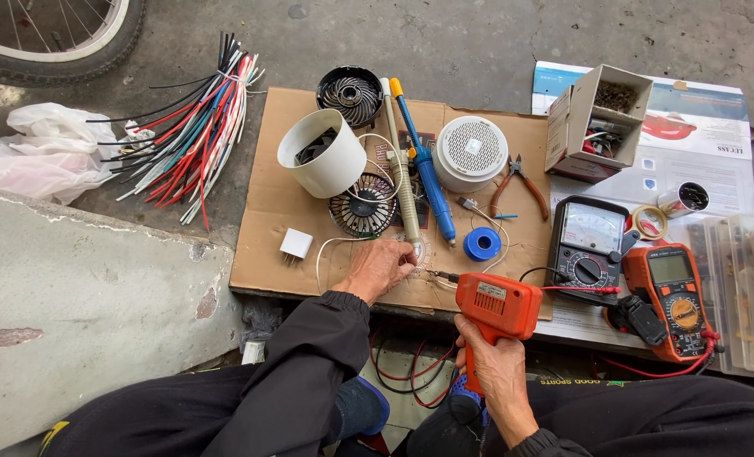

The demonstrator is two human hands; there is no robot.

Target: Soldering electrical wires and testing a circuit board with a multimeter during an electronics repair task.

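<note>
Grey concrete floor carries a flat cardboard sheet [267,211] used as a work mat. Nearest, the right hand [499,372] grips an orange soldering gun [497,309], tip at a thin white wire [330,245]. The left hand [381,267] pinches that wire down. Farther off, the white fan shell [322,152] and black grilles [364,203] lie apart, not yet put together.

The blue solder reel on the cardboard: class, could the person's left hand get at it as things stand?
Probably yes. The left hand rests on the cardboard just left of the blue solder reel, with only thin wires lying between. The right hand grips the orange soldering gun, lower down.
</note>
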